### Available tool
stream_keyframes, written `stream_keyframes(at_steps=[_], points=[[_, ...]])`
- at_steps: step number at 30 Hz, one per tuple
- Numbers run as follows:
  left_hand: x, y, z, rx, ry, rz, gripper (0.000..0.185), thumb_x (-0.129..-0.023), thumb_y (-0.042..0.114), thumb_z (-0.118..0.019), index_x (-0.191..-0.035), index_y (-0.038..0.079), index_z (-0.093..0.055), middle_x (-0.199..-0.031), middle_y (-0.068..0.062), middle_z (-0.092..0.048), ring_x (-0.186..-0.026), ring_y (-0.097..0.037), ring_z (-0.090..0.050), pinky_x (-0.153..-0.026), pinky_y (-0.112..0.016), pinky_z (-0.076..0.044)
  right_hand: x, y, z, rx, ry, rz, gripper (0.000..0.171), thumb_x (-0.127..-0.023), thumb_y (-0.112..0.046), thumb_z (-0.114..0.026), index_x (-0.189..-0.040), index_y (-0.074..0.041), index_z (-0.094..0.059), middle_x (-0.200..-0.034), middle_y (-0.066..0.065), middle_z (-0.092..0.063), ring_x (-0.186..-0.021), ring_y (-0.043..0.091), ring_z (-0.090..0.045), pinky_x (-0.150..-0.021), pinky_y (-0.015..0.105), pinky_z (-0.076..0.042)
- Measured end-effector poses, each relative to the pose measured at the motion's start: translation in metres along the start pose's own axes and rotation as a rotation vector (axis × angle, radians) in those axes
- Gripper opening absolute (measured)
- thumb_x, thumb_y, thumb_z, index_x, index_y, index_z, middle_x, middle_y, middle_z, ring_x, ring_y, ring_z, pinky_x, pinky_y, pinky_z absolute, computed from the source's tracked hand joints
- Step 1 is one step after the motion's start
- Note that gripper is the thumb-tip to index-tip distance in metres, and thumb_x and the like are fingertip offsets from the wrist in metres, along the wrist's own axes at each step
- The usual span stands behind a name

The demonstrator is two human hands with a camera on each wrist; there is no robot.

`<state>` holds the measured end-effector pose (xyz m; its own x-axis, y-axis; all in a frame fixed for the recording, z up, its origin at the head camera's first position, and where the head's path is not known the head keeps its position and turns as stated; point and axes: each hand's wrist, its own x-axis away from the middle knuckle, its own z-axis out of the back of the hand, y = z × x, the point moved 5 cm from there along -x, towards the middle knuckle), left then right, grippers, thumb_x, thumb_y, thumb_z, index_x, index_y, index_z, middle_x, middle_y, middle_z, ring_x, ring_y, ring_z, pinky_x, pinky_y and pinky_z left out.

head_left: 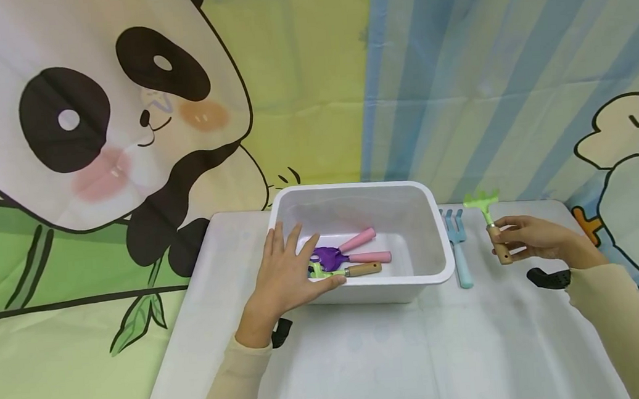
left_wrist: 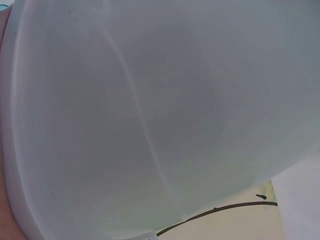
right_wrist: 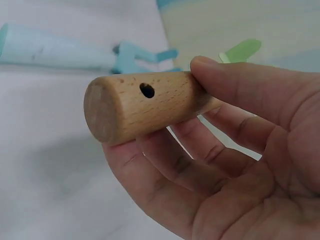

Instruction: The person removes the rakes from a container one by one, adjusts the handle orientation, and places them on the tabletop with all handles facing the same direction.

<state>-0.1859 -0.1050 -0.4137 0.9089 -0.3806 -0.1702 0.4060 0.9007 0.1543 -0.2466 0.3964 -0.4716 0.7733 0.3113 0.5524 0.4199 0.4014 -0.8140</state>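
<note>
The left hand [head_left: 285,270] lies flat with straight fingers against the near left wall of the white bin [head_left: 429,216], steadying it, while the right hand [head_left: 539,240] pinches the green rake [head_left: 491,224] by its wooden handle right of the bin, which wants a firm carry over the rim.

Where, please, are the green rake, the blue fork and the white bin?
green rake [head_left: 481,199], head view, on its green tines.
blue fork [head_left: 462,268], head view, on its pale blue handle.
white bin [head_left: 439,240], head view, on its right rim.
</note>
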Motion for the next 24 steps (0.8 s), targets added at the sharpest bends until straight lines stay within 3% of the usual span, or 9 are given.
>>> stream_keyframes(at_steps=[5, 11, 24], points=[[0.0, 0.0, -0.002, -0.015, -0.004, 0.0, 0.107, -0.076, 0.094, -0.032, -0.149, 0.018, -0.05, -0.158, -0.019, -0.031, -0.148, -0.048, -0.006, -0.118, -0.058, -0.001, -0.015, 0.035, 0.008, -0.076, 0.039, -0.097, 0.061, -0.102, -0.019, -0.06, -0.146, 0.008, -0.027, -0.113, 0.021, -0.062, -0.102, 0.035, -0.064, -0.086, 0.048, -0.055], [-0.001, 0.001, -0.001, -0.028, 0.006, -0.011, 0.106, -0.076, 0.094, -0.031, -0.149, 0.019, -0.051, -0.157, -0.018, -0.033, -0.148, -0.046, -0.012, -0.118, -0.059, -0.002, -0.026, 0.06, 0.013, -0.108, 0.05, -0.163, 0.058, -0.102, -0.02, -0.06, -0.144, 0.008, -0.032, -0.108, 0.015, -0.058, -0.094, 0.028, -0.059, -0.081, 0.045, -0.055], [-0.001, 0.001, 0.0, -0.034, -0.018, 0.0, 0.106, -0.077, 0.094, -0.032, -0.15, 0.02, -0.048, -0.159, -0.017, -0.031, -0.149, -0.043, -0.01, -0.118, -0.057, 0.0, -0.039, 0.053, 0.015, -0.091, -0.002, -0.161, 0.052, -0.106, -0.017, -0.05, -0.142, 0.015, -0.032, -0.11, 0.02, -0.063, -0.095, 0.028, -0.06, -0.077, 0.042, -0.053]])
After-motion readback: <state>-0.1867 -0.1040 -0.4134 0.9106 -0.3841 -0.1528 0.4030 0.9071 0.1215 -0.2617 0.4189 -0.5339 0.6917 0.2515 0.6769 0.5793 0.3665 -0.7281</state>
